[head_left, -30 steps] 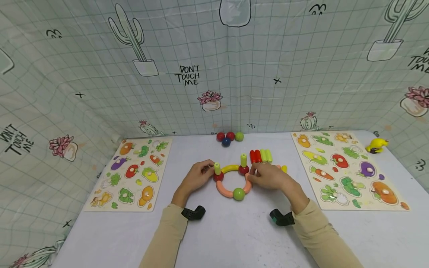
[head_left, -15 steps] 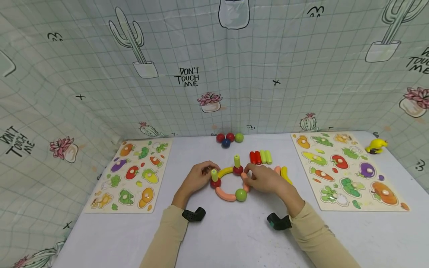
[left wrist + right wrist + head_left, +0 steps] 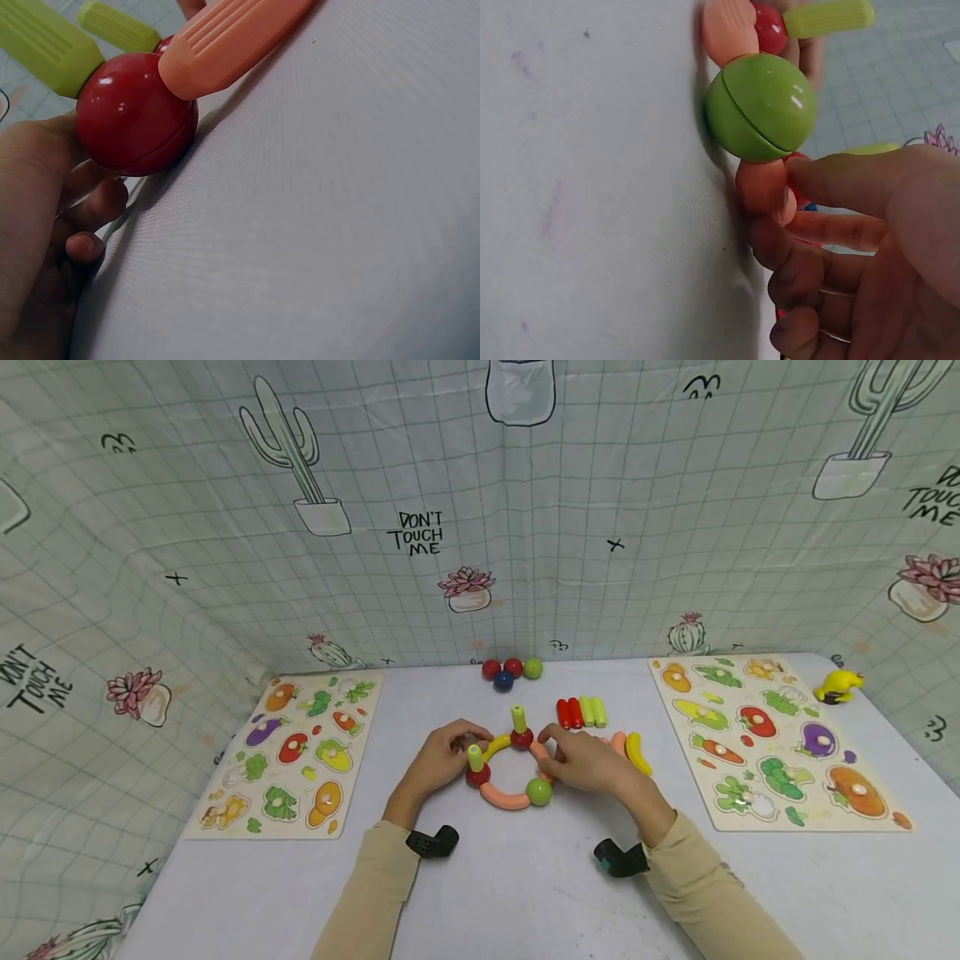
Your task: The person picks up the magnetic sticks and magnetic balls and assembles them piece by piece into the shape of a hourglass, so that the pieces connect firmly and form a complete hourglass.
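Observation:
On the white table lies a ring of toy building sticks and balls. A curved yellow stick [image 3: 498,745] and a curved orange stick [image 3: 504,797] join at balls. The left red ball [image 3: 477,775] and the far red ball [image 3: 521,738] each carry an upright light-green stick. A green ball [image 3: 539,792] forms the near right corner. My right hand [image 3: 588,760] pinches the orange stick [image 3: 761,184] at the right side, between thumb and fingers. My left hand [image 3: 444,756] is at the yellow stick beside the left red ball; its contact is hidden behind that ball.
Several small balls [image 3: 503,681] stand at the back. Red and light-green sticks [image 3: 581,712] lie beyond my right hand; a loose yellow curved stick [image 3: 639,756] lies beside its wrist. Vegetable puzzle boards flank the workspace, left [image 3: 292,777] and right [image 3: 780,752]. A yellow toy [image 3: 838,686] sits far right.
The ring has shifted left and turned a little counterclockwise, with the left red ball coming nearer. My right hand moved slightly left with it; my left hand barely moved.

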The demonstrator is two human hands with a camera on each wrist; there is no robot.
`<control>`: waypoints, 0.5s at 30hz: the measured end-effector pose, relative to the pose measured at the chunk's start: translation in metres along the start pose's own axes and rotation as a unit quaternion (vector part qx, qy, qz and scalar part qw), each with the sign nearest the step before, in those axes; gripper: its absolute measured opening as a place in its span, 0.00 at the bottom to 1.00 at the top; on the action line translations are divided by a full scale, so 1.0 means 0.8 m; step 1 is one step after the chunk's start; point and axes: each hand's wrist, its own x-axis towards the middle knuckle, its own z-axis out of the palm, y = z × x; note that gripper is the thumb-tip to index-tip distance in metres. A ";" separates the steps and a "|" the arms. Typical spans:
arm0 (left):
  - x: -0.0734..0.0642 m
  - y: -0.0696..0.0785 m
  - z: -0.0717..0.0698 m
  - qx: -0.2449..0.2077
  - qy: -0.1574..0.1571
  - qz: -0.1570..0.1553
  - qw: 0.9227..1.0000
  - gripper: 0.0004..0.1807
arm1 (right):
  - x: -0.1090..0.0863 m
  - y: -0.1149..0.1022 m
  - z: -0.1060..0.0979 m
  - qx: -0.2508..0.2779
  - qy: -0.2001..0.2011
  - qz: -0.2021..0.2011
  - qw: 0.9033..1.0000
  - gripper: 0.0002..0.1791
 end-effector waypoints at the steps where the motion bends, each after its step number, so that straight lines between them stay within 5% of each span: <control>1: 0.000 0.000 0.000 0.000 0.000 -0.001 1.000 0.07 | 0.000 0.000 0.000 0.003 -0.003 0.000 1.000 0.19; 15: -0.001 0.002 -0.001 0.007 0.000 0.018 1.000 0.06 | 0.004 0.009 0.003 0.029 0.029 -0.024 0.999 0.18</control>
